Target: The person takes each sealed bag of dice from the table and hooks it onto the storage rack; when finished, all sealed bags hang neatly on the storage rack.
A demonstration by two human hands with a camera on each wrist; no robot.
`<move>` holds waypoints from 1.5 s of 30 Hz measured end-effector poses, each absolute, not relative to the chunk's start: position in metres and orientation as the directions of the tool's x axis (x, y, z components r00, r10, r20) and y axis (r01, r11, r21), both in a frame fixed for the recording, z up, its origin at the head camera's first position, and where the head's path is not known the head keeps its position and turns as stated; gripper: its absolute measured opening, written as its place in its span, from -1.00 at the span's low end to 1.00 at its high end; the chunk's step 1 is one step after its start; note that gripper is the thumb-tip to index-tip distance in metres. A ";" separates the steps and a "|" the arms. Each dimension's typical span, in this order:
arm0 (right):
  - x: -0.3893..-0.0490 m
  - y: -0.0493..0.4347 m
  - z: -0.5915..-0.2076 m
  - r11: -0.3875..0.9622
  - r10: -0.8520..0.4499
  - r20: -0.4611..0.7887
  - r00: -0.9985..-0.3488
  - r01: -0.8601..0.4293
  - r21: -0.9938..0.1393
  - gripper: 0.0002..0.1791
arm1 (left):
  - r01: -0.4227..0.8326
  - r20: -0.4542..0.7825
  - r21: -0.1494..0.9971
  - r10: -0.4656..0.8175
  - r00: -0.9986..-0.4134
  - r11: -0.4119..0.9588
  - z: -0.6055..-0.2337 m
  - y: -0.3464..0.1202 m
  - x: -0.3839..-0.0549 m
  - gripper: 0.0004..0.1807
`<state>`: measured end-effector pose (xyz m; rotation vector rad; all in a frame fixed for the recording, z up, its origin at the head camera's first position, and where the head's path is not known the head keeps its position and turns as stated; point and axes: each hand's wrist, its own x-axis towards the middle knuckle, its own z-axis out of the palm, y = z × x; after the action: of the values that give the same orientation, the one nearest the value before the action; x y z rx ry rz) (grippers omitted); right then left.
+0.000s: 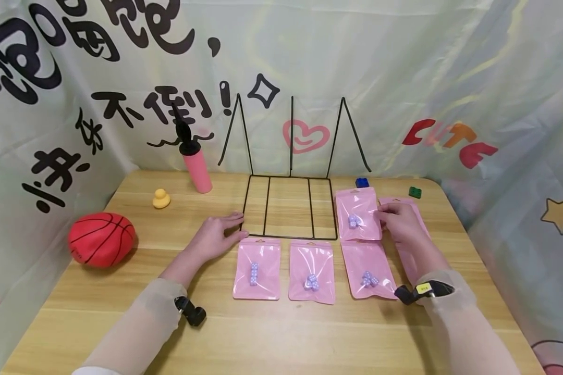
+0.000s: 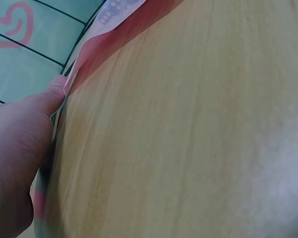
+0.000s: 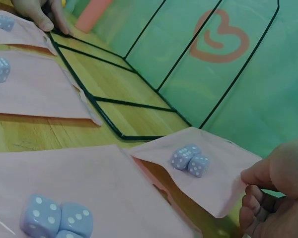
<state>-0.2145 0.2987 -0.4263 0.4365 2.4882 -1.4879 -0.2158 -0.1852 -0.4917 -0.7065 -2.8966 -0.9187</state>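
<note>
The left forearm [image 1: 136, 325] and right forearm [image 1: 464, 328] slant inward over the tabletop [image 1: 309, 333]; the left hand [image 1: 216, 237] lies with fingers extended, while the right hand [image 1: 403, 226], nearer the right edge, pinches between thumb and curled fingers.

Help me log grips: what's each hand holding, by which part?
The right hand pinches a pink bag by its right edge. The left hand is at the wire rack; grip unclear.

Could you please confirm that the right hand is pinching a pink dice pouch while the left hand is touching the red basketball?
Not quite: the left hand touches the black wire rack, not the red basketball, as the head view shows. The right hand is pinching a pink dice pouch.
</note>
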 end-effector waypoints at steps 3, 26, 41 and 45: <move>-0.212 0.301 -0.424 0.491 0.108 -0.244 -0.964 0.265 -0.830 -0.67 | 0.424 0.151 0.545 0.413 -0.898 0.723 -0.493 -0.186 -0.217 -0.44; -0.176 0.298 -0.395 0.549 0.083 0.073 -0.994 -0.016 -0.835 -0.68 | 0.373 0.122 0.597 0.379 -0.917 0.710 -0.496 -0.181 -0.214 -0.45; -0.146 0.280 -0.375 0.488 0.027 0.204 -0.979 -0.165 -0.857 -0.83 | 0.399 0.148 0.567 0.387 -0.910 0.721 -0.494 -0.182 -0.215 -0.45; -0.142 0.276 -0.373 0.468 0.012 0.238 -0.971 -0.204 -0.860 -0.87 | 0.394 0.144 0.565 0.384 -0.912 0.725 -0.494 -0.184 -0.214 -0.45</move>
<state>-0.1425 0.2759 -0.3725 -0.1906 2.8670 -1.7290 -0.2140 -0.1835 -0.4935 -0.6542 -2.9021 -0.9559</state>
